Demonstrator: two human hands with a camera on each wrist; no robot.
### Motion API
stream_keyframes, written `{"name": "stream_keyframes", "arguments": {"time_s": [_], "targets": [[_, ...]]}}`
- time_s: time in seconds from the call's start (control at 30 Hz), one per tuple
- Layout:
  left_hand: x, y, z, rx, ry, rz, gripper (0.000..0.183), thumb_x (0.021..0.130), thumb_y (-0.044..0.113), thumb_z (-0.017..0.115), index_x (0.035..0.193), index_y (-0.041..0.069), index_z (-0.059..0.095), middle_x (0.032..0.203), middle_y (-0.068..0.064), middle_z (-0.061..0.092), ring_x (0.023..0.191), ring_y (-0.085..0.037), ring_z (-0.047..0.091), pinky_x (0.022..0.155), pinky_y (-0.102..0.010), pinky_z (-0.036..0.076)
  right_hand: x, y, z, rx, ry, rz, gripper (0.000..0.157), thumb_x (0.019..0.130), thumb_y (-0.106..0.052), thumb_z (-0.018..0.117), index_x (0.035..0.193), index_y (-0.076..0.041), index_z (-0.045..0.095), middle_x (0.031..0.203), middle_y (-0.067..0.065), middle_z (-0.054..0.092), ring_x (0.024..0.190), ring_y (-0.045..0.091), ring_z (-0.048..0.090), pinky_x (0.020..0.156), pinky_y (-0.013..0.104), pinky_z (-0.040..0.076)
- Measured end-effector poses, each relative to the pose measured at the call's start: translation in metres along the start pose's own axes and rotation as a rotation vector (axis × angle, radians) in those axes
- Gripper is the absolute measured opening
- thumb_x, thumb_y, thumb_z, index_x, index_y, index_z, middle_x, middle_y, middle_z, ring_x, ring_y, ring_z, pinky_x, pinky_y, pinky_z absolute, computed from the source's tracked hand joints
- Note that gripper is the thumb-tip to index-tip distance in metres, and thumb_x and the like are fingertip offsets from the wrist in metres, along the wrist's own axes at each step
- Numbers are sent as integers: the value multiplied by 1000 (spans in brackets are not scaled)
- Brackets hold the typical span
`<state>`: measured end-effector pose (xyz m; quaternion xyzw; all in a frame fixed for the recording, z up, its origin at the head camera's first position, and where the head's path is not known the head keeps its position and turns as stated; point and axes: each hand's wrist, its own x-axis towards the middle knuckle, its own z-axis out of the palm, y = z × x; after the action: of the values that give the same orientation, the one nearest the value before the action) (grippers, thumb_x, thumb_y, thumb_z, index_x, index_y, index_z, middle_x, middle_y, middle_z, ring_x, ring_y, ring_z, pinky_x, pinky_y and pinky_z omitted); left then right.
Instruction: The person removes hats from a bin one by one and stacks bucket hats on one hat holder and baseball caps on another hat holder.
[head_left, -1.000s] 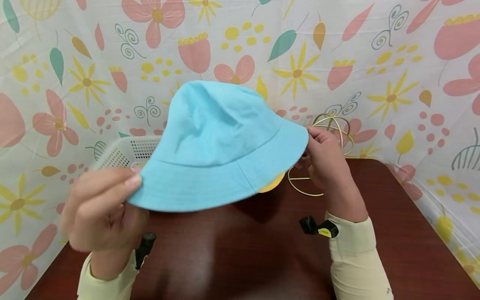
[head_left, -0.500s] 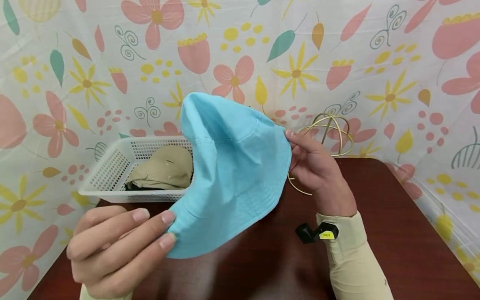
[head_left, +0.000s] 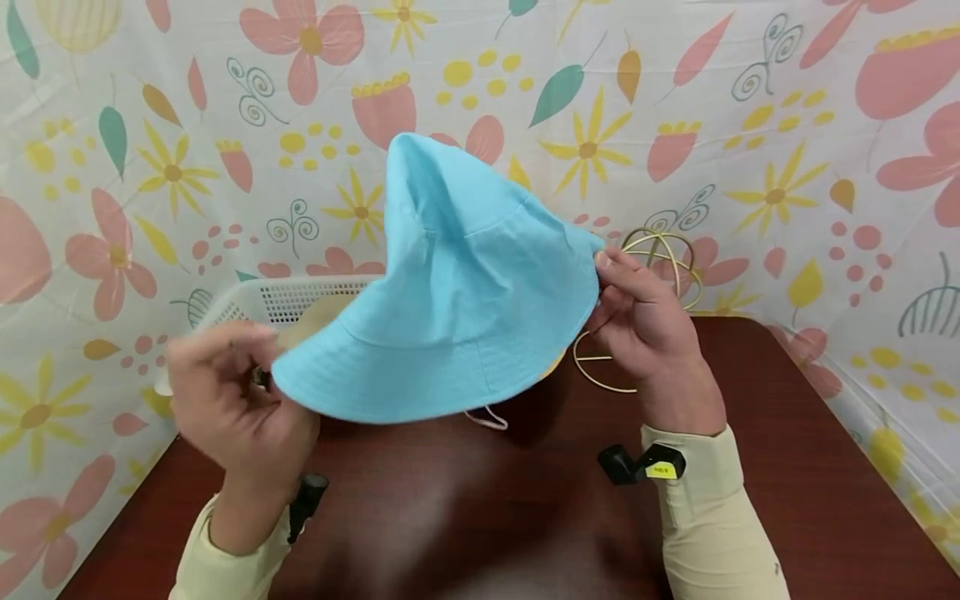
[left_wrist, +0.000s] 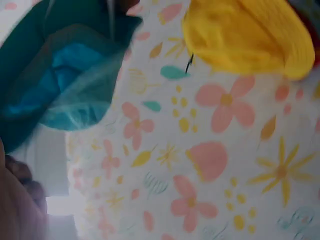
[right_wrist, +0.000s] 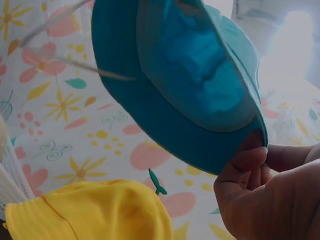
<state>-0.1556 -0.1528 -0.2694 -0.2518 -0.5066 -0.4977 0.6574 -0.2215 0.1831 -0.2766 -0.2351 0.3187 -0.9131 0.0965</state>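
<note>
A light blue bucket hat (head_left: 457,300) is held up over the table, crown upward and one side of the crown dented in. My right hand (head_left: 648,325) pinches its brim at the right edge, thumb on the near side. At the brim's left end is my left hand (head_left: 243,400), fingers curled at the edge; blur hides some of its grip. Below the brim dangles a thin pale cord (head_left: 491,419). The right wrist view looks into the hat's hollow inside (right_wrist: 200,75). A yellow hat (right_wrist: 100,210) with a small green sprout appears there too, mostly hidden in the head view.
Behind my left hand stands a white perforated basket (head_left: 277,298), with a beige cap (head_left: 315,317) partly visible in it. A gold wire stand (head_left: 693,283) rises behind my right hand. The dark brown table (head_left: 465,517) meets a floral cloth (head_left: 480,75) at the back.
The hat dipped and folded with its left brim toward me, then rose and spread out again. My left hand drew back from the near side to the brim's left end.
</note>
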Motion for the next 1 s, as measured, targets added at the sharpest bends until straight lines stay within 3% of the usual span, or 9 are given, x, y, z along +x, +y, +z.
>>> {"name": "stream_keyframes", "arguments": {"time_s": [0.03, 0.13, 0.2, 0.33, 0.43, 0.5, 0.57, 0.73, 1.0], "targets": [[2, 3, 0, 17, -57, -79, 14, 84, -5, 62, 90, -16, 57, 60, -7, 51, 47, -4, 37, 49, -15, 24, 1, 0, 0, -3, 6, -10, 29, 114, -10, 43, 117, -5, 72, 102, 6, 69, 90, 18, 67, 78, 26, 55], [7, 6, -1, -114, -236, -325, 16, 96, -8, 61, 107, -18, 59, 72, -8, 65, 49, -6, 48, 48, -17, 34, 3, 1, 2, -47, 27, -55, 27, 113, -7, 46, 115, -6, 73, 102, 6, 69, 89, 18, 66, 77, 25, 54], [9, 5, -3, -215, -312, -460, 21, 100, -6, 61, 118, -17, 60, 90, -11, 72, 58, -10, 57, 52, -20, 42, 4, 1, 2, -62, 36, -89, 26, 112, -6, 48, 115, -5, 74, 103, 7, 69, 89, 19, 66, 77, 26, 54], [12, -4, -2, -494, -360, -675, 29, 103, -9, 54, 132, -12, 59, 117, -19, 71, 86, -18, 67, 69, -21, 56, 5, 0, 2, -75, 60, -164, 23, 110, -3, 51, 112, -3, 74, 99, 8, 69, 85, 20, 67, 74, 27, 53], [12, -12, 1, -736, -343, -791, 40, 100, -17, 37, 135, -13, 57, 123, -21, 68, 100, -22, 68, 81, -27, 60, 6, -1, -1, -52, 69, -202, 23, 109, -1, 52, 112, -1, 74, 99, 9, 69, 85, 21, 69, 75, 28, 55], [12, -18, 4, -847, -321, -845, 48, 96, -14, 29, 134, -13, 58, 124, -20, 67, 101, -23, 68, 86, -30, 60, 6, -2, -2, -60, 85, -220, 22, 109, 0, 53, 113, 0, 74, 98, 10, 69, 85, 22, 70, 75, 28, 56], [11, -24, 9, -904, -292, -880, 46, 96, -11, 31, 132, -13, 60, 123, -19, 66, 101, -23, 68, 88, -31, 59, 7, -2, -4, -89, 110, -239, 21, 108, 0, 54, 114, 0, 75, 98, 10, 70, 85, 22, 71, 76, 28, 57], [7, -39, 27, -878, -242, -893, 31, 102, -10, 49, 128, -9, 66, 124, -18, 63, 110, -25, 64, 93, -31, 58, 12, 3, -8, -195, 224, -290, 19, 107, -2, 60, 112, -5, 77, 101, 6, 71, 86, 18, 73, 77, 25, 58], [-4, -62, 51, -917, -85, -990, 43, 102, -19, 46, 126, 3, 74, 131, -9, 70, 117, -20, 67, 96, -29, 58, 25, 13, -17, -229, 345, -332, 17, 106, -3, 61, 108, -6, 78, 96, 5, 71, 79, 15, 71, 68, 23, 55]]}}
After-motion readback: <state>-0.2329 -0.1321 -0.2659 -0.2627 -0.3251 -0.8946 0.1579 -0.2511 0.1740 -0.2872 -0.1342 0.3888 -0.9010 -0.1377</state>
